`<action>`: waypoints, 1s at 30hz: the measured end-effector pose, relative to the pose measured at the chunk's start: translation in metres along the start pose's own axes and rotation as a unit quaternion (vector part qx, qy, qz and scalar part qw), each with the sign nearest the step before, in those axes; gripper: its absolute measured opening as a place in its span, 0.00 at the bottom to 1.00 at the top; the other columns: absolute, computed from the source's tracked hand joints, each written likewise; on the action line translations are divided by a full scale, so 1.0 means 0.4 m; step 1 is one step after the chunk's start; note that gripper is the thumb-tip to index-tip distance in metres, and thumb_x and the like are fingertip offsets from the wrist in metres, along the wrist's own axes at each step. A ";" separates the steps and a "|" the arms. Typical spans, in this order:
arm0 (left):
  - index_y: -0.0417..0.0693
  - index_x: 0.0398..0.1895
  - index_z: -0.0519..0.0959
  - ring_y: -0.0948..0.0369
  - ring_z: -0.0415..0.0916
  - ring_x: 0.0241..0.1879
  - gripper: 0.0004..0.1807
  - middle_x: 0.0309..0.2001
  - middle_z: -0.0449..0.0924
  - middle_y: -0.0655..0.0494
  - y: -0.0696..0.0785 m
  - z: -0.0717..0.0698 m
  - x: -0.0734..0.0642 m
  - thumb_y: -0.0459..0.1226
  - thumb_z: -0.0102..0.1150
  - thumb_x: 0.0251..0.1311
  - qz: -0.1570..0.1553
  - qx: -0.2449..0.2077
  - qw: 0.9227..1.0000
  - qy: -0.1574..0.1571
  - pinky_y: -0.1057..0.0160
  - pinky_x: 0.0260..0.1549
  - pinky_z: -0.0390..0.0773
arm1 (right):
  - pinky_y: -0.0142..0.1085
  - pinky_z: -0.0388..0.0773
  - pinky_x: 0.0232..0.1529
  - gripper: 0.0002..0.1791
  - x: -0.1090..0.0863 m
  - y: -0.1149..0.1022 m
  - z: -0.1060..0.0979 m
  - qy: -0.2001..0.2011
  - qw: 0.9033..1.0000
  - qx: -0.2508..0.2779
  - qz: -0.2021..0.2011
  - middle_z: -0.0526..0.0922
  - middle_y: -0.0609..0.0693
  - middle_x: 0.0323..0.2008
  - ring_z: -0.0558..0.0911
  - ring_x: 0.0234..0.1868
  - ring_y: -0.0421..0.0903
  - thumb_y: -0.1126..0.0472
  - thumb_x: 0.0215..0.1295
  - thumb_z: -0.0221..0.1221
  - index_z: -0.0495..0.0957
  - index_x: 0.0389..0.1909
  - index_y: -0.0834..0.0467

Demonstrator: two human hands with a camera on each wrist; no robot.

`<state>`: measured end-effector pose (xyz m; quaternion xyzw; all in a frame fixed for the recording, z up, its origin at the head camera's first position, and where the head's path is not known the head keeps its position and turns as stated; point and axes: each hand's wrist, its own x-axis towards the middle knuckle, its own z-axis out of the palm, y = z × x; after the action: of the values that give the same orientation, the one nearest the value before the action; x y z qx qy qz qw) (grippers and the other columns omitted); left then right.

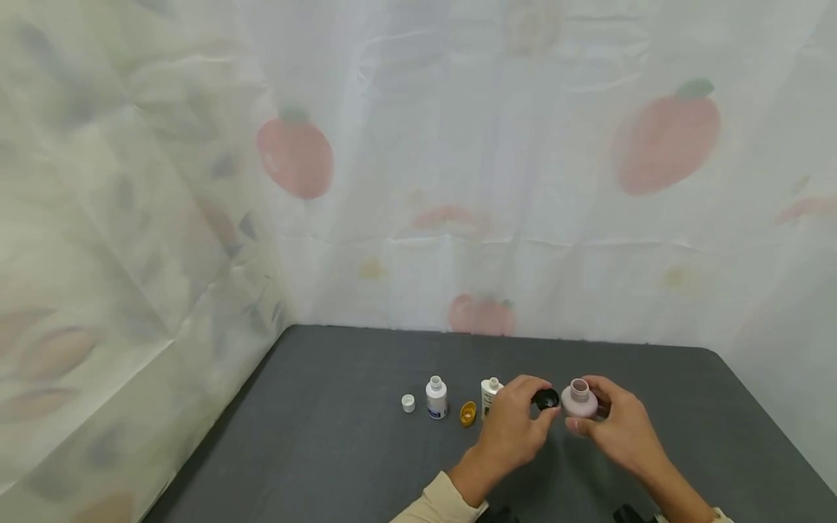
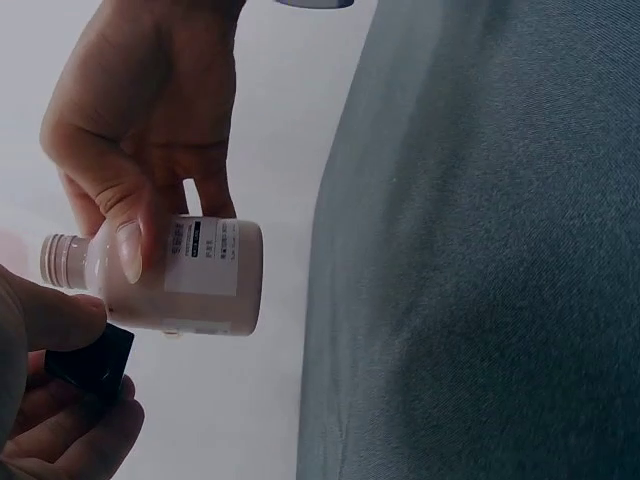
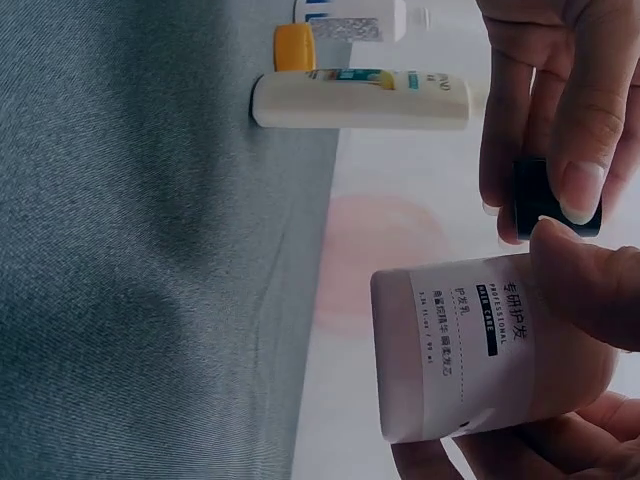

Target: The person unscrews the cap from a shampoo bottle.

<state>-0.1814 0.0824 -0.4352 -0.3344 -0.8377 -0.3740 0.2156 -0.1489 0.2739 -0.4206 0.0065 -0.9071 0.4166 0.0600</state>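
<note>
My left hand pinches a black screw cap between thumb and fingers, its hollow side showing in the head view. My right hand grips a pale pink hair-care bottle, whose threaded neck is uncovered. The bottle is held up off the table, and its printed label faces the right wrist camera. Cap and bottle are side by side, the cap just left of the neck. In the left wrist view the cap appears close beside the bottle.
Left of my hands stand a white bottle with a green label, partly hidden, and another white bottle, both uncapped. A yellow cap and a white cap lie beside them on the grey table. A patterned curtain hangs behind.
</note>
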 end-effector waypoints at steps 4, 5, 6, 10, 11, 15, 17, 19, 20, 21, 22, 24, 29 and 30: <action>0.46 0.50 0.84 0.66 0.85 0.46 0.15 0.47 0.86 0.55 0.000 0.012 -0.002 0.37 0.74 0.62 -0.010 0.000 1.000 0.004 0.76 0.46 0.81 | 0.47 0.87 0.47 0.40 0.007 0.008 0.004 -0.005 1.000 -0.007 0.005 0.82 0.70 0.61 0.87 0.56 0.62 0.61 0.59 0.75 0.70 0.69 0.70; 0.46 0.50 0.84 0.66 0.85 0.46 0.15 0.47 0.87 0.55 0.000 0.015 -0.003 0.36 0.74 0.62 -0.011 0.002 1.000 0.007 0.76 0.46 0.81 | 0.49 0.87 0.48 0.40 0.009 0.010 0.005 -0.006 1.000 -0.009 0.007 0.82 0.70 0.61 0.86 0.56 0.63 0.61 0.59 0.75 0.69 0.69 0.70; 0.46 0.50 0.84 0.66 0.85 0.46 0.15 0.46 0.87 0.55 -0.001 0.018 -0.004 0.36 0.74 0.61 -0.011 0.006 1.000 0.010 0.76 0.46 0.81 | 0.50 0.87 0.49 0.40 0.010 0.011 0.006 -0.007 1.000 -0.011 0.009 0.82 0.70 0.61 0.86 0.56 0.62 0.61 0.59 0.75 0.69 0.69 0.70; 0.45 0.48 0.84 0.65 0.86 0.46 0.14 0.45 0.87 0.55 -0.006 0.030 -0.008 0.35 0.75 0.60 -0.007 0.021 0.999 0.023 0.76 0.46 0.81 | 0.53 0.86 0.50 0.40 0.013 0.017 0.013 -0.009 1.000 -0.013 0.010 0.82 0.70 0.60 0.87 0.55 0.63 0.61 0.58 0.76 0.70 0.68 0.70; 0.45 0.48 0.84 0.65 0.86 0.46 0.14 0.45 0.87 0.55 -0.007 0.032 -0.009 0.35 0.75 0.60 -0.005 0.025 0.999 0.025 0.76 0.46 0.81 | 0.53 0.86 0.50 0.39 0.013 0.018 0.016 -0.008 1.000 -0.014 0.010 0.82 0.70 0.60 0.87 0.55 0.63 0.62 0.58 0.76 0.70 0.68 0.70; 0.43 0.48 0.84 0.64 0.86 0.46 0.15 0.45 0.86 0.54 -0.009 0.040 -0.013 0.34 0.75 0.58 -0.010 0.031 0.999 0.030 0.74 0.46 0.82 | 0.53 0.86 0.49 0.38 0.011 0.026 0.026 -0.009 1.000 -0.015 0.009 0.83 0.70 0.60 0.87 0.54 0.64 0.63 0.57 0.75 0.71 0.67 0.69; 0.43 0.48 0.84 0.64 0.86 0.47 0.15 0.45 0.86 0.54 -0.009 0.044 -0.012 0.34 0.75 0.59 -0.018 0.033 0.999 0.026 0.73 0.47 0.83 | 0.53 0.86 0.50 0.38 0.013 0.029 0.029 -0.011 1.000 -0.013 0.013 0.82 0.70 0.60 0.87 0.55 0.64 0.63 0.57 0.75 0.71 0.67 0.69; 0.44 0.49 0.84 0.64 0.85 0.48 0.15 0.46 0.86 0.54 -0.009 0.048 -0.013 0.34 0.74 0.59 -0.029 0.032 0.999 0.018 0.73 0.47 0.83 | 0.53 0.87 0.50 0.38 0.015 0.032 0.033 -0.013 1.000 -0.013 0.015 0.82 0.71 0.61 0.87 0.55 0.64 0.63 0.57 0.75 0.71 0.67 0.70; 0.44 0.49 0.84 0.64 0.85 0.48 0.15 0.46 0.86 0.54 -0.009 0.050 -0.013 0.34 0.74 0.59 -0.036 0.032 0.999 0.013 0.73 0.47 0.83 | 0.52 0.87 0.50 0.38 0.017 0.034 0.035 -0.014 1.000 -0.011 0.015 0.82 0.71 0.61 0.87 0.55 0.64 0.64 0.57 0.75 0.71 0.67 0.70; 0.44 0.49 0.84 0.64 0.85 0.48 0.15 0.46 0.86 0.54 -0.010 0.052 -0.013 0.34 0.74 0.60 -0.041 0.032 0.999 0.009 0.73 0.47 0.83 | 0.52 0.87 0.50 0.38 0.019 0.036 0.037 -0.015 1.000 -0.008 0.017 0.82 0.71 0.61 0.87 0.55 0.64 0.64 0.57 0.75 0.71 0.67 0.70; 0.44 0.49 0.84 0.64 0.85 0.48 0.15 0.46 0.86 0.54 -0.011 0.055 -0.014 0.33 0.74 0.60 -0.046 0.029 0.998 0.005 0.73 0.47 0.83 | 0.52 0.87 0.50 0.38 0.022 0.038 0.038 -0.016 1.000 -0.006 0.018 0.82 0.71 0.61 0.87 0.54 0.64 0.64 0.57 0.75 0.71 0.67 0.70; 0.45 0.49 0.84 0.65 0.85 0.48 0.15 0.46 0.86 0.55 -0.013 0.060 -0.016 0.33 0.74 0.59 -0.052 0.031 0.998 0.000 0.73 0.47 0.83 | 0.52 0.87 0.50 0.38 0.026 0.042 0.042 -0.016 1.000 -0.001 0.019 0.82 0.71 0.60 0.87 0.54 0.63 0.65 0.56 0.75 0.71 0.66 0.70; 0.45 0.48 0.83 0.64 0.84 0.47 0.15 0.45 0.86 0.55 -0.022 0.070 -0.020 0.33 0.73 0.59 -0.061 0.037 0.997 -0.004 0.71 0.47 0.83 | 0.52 0.86 0.51 0.38 0.031 0.051 0.051 -0.018 0.999 0.008 0.031 0.82 0.70 0.59 0.87 0.55 0.62 0.66 0.54 0.76 0.72 0.65 0.70; 0.45 0.49 0.83 0.64 0.84 0.47 0.15 0.45 0.86 0.55 -0.024 0.071 -0.020 0.32 0.72 0.59 -0.063 0.039 0.997 -0.004 0.70 0.47 0.83 | 0.52 0.86 0.51 0.38 0.032 0.053 0.052 -0.020 0.999 0.009 0.034 0.82 0.70 0.60 0.87 0.54 0.62 0.66 0.54 0.76 0.72 0.65 0.70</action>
<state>-0.1858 0.0964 -0.4628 -0.2738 -0.8720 -0.3524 0.2010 -0.1652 0.2723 -0.4486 -0.0153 -0.9041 0.4262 0.0277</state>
